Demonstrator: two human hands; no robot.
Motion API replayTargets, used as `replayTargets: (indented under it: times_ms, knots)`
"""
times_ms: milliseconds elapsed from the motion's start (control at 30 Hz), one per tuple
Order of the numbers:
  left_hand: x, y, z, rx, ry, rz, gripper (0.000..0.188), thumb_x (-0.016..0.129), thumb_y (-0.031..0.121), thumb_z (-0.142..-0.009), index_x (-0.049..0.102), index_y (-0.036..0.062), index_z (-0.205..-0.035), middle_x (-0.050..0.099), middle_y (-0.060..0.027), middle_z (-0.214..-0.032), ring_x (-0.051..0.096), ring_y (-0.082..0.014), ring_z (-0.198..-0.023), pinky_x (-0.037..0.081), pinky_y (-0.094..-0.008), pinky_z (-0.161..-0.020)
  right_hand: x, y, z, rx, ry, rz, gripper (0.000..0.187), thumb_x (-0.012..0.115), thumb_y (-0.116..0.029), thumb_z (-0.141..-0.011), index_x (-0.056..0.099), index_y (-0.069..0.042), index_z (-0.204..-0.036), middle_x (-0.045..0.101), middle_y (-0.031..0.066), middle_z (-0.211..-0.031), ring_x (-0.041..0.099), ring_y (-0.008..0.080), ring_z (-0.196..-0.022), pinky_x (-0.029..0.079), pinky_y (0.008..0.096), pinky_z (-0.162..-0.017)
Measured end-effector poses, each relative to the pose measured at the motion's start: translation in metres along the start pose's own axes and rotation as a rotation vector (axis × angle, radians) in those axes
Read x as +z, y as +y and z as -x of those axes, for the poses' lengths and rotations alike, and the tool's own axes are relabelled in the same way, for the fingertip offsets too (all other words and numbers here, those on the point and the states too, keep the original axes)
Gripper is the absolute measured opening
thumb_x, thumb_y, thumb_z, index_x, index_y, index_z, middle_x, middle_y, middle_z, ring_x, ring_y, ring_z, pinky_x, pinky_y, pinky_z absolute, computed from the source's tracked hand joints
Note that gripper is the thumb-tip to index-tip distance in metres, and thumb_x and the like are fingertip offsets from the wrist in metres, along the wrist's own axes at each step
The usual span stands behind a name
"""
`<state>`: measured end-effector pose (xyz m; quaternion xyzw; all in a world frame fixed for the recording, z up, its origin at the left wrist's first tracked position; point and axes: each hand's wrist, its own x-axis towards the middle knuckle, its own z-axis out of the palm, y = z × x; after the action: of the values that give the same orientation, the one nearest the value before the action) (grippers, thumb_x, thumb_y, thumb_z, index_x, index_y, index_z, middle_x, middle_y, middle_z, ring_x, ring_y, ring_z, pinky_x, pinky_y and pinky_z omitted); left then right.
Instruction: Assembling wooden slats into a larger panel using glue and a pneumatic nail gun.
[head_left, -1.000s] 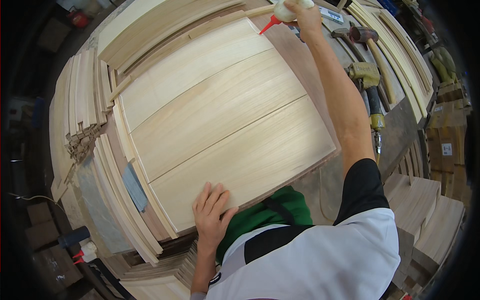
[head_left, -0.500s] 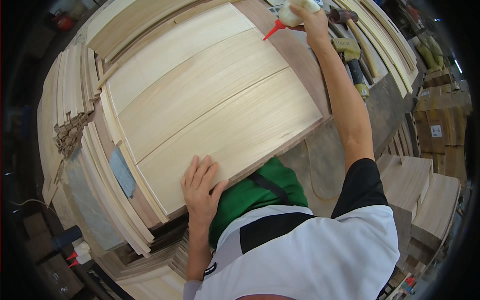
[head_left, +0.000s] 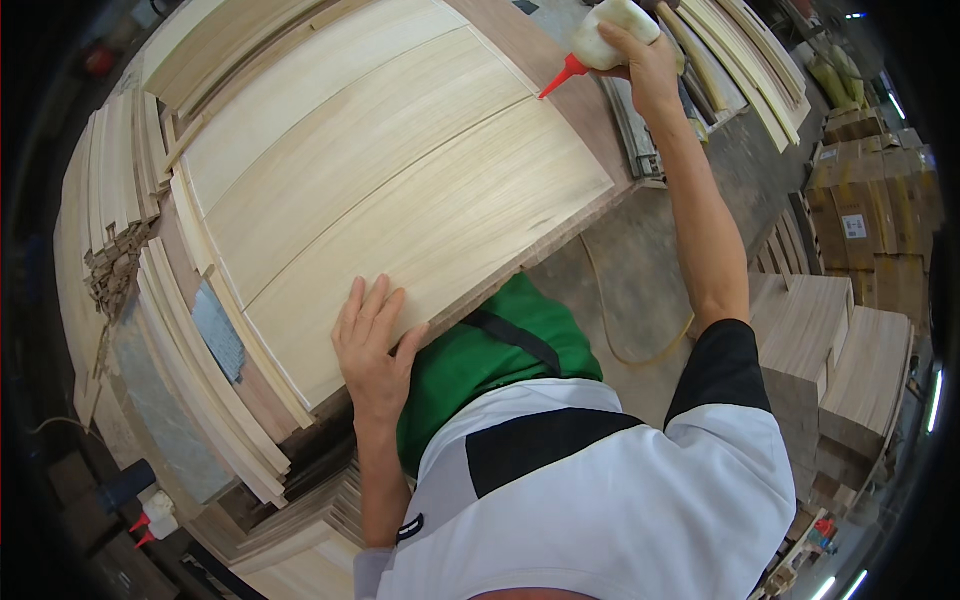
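Observation:
My right hand (head_left: pixel 642 68) grips a whitish squeeze glue bottle (head_left: pixel 612 32), tilted so its red nozzle points down at the right edge of a pale wooden panel (head_left: pixel 390 170). The nozzle's tip is at that edge, close to the end of a seam between two boards. A thin white line of glue runs along the panel's left edge, and another shows on the upper right edge. Flat on the panel's near edge rests my left hand (head_left: pixel 372 328), fingers stretched out and holding nothing.
Wooden strips (head_left: pixel 205 350) and a blue-grey sheet (head_left: pixel 218 330) lie left of the panel. Stacked slats (head_left: pixel 110 175) stand farther left. Beyond my right arm are more strips (head_left: pixel 745 60), cardboard boxes (head_left: pixel 865 200) and stacked wooden blocks (head_left: pixel 800 320). Two red-tipped bottles (head_left: pixel 158 512) sit at lower left.
My right hand has brought the bottle nearer along the panel's right edge, from close to the upper seam to the lower one. The left hand stays on the near edge; the whole view has shifted.

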<state>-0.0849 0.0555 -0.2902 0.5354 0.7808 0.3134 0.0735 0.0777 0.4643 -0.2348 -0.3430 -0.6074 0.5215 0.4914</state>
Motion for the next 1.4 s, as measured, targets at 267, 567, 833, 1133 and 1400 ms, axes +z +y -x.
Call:
replayTargets:
  times_ms: [267,567,833,1133,1400]
  knots:
    - [0.001,0.001,0.0,0.028,0.012,-0.02,0.047,0.077,0.012,-0.075,0.063,0.0045,-0.12,0.056,-0.0128,-0.134,0.044,-0.0338,-0.131,0.033,-0.0438,-0.107,-0.052,-0.001,0.038,0.02,-0.055,0.1,0.041,0.071,-0.018,-0.085,0.057,0.002,-0.118,0.064,0.0117,-0.106,0.067,0.0226,-0.093,0.061,0.0379,-0.071]
    - [-0.001,0.006,-0.001,0.028,0.006,-0.034,0.045,0.075,0.013,-0.077,0.063,0.0039,-0.12,0.056,-0.0129,-0.133,0.044,-0.0336,-0.132,0.031,-0.0436,-0.107,-0.083,-0.032,0.098,0.094,0.034,0.192,0.044,0.072,-0.02,-0.084,0.055,0.001,-0.119,0.064,0.0107,-0.106,0.067,0.0212,-0.089,0.06,0.0364,-0.066]
    - [-0.057,-0.035,-0.027,-0.126,-0.073,-0.071,0.047,0.071,0.009,-0.077,0.061,0.0064,-0.123,0.053,-0.0125,-0.137,0.042,-0.0275,-0.134,0.031,-0.0374,-0.112,-0.034,-0.054,0.131,0.084,-0.01,-0.291,0.042,0.071,-0.014,-0.084,0.055,0.001,-0.119,0.064,0.0107,-0.108,0.065,0.0203,-0.096,0.056,0.0332,-0.074]
    - [-0.092,-0.106,-0.06,-0.047,-0.104,-0.289,0.072,0.069,0.011,-0.069,0.047,0.0086,-0.138,0.043,-0.0174,-0.145,0.037,-0.0344,-0.135,0.029,-0.039,-0.113,0.126,-0.053,0.219,0.36,-0.553,-0.433,0.053,0.072,-0.017,-0.083,0.049,0.002,-0.126,0.058,0.0121,-0.121,0.059,0.0216,-0.109,0.049,0.0385,-0.093]
    - [-0.092,-0.116,-0.05,0.01,-0.145,-0.34,0.074,0.072,0.013,-0.07,0.045,0.0024,-0.138,0.044,-0.0216,-0.142,0.034,-0.0347,-0.137,0.026,-0.0399,-0.115,0.198,-0.041,0.284,0.466,-0.663,-0.514,0.053,0.076,-0.002,-0.079,0.048,0.002,-0.123,0.062,0.0099,-0.111,0.062,0.0182,-0.101,0.052,0.0333,-0.089]
